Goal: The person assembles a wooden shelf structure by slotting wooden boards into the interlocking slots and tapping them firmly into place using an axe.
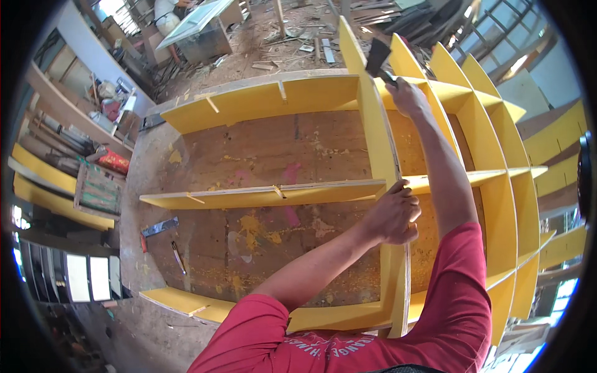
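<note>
A yellow panel frame with slotted crossing boards lies over a paint-stained brown worktable (pixel 249 149). My right hand (pixel 407 97) is closed round the handle of a dark broad-bladed tool (pixel 377 57), raised at the far end of an upright yellow board (pixel 378 137). Whether the tool is a hatchet or a wide scraper, I cannot tell. My left hand (pixel 397 214) grips that same board's top edge, close to where a long yellow middle board (pixel 249 196) meets it. Several more yellow boards (pixel 497 143) stand crossed at the right.
A flat blue-grey tool with a red end (pixel 160 227) and a slender pointed tool (pixel 178 258) lie at the table's left. Beyond are scattered wood scraps (pixel 298 46), a glass-topped bench (pixel 202 28) and another person (pixel 168 15). Yellow boards (pixel 62 193) rest at far left.
</note>
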Motion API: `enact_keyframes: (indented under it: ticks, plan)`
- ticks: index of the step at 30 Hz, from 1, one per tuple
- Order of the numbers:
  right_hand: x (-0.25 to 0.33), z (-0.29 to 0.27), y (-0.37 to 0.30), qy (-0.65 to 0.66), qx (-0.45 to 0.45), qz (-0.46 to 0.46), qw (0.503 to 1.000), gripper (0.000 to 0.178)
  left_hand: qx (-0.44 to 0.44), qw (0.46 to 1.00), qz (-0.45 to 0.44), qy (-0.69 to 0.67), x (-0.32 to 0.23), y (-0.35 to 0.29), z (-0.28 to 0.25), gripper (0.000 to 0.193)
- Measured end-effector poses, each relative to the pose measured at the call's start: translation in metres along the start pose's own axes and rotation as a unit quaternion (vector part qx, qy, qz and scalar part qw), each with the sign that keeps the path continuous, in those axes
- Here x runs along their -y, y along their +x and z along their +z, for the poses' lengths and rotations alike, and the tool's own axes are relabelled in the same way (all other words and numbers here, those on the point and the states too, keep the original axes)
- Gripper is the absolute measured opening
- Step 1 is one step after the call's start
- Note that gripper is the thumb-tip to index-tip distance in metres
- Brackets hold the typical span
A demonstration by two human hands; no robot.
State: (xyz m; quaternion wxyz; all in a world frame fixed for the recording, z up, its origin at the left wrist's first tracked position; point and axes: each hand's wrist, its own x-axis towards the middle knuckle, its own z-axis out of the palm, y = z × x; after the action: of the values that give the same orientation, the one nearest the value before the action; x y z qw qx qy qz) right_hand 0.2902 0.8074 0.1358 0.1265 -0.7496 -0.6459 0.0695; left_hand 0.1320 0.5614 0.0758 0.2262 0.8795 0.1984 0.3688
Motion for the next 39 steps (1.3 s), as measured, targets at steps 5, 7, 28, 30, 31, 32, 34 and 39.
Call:
enact_keyframes:
  ticks: [5,7,28,30,31,32,34,39]
  plan:
    - [-0.002,0.002,0.02,0.045,-0.077,-0.013,0.996,0.059,0.029,1.0,-0.009,0.0,-0.002,0.004,-0.005,0.022]
    - [0.012,0.008,0.018,-0.033,0.018,-0.01,0.999,0.058,0.024,1.0,0.0,0.0,0.0,0.003,-0.008,0.022]
    - [0.025,0.002,0.018,0.007,-0.006,-0.006,1.0,0.059,0.038,0.999,-0.026,0.003,0.008,0.002,-0.001,0.021]
    - [0.008,0.02,0.018,0.003,-0.061,0.005,0.998,0.057,0.0,1.0,-0.007,0.007,0.003,0.009,0.002,0.022]
    - [0.002,0.027,0.017,-0.009,-0.036,0.002,0.999,0.056,-0.026,1.0,0.003,0.002,0.003,0.011,0.005,0.022]
    - [-0.008,0.029,0.015,-0.02,-0.011,0.001,1.0,0.054,-0.022,1.0,0.009,-0.005,0.001,0.011,0.009,0.022]
    - [0.019,0.001,0.003,-0.035,0.05,-0.056,0.997,0.063,0.055,0.998,-0.023,0.012,0.007,0.007,-0.003,0.021]
    - [0.012,-0.023,-0.081,-0.029,0.055,-0.005,0.998,0.051,0.077,0.996,-0.01,0.034,0.009,0.006,-0.004,0.018]
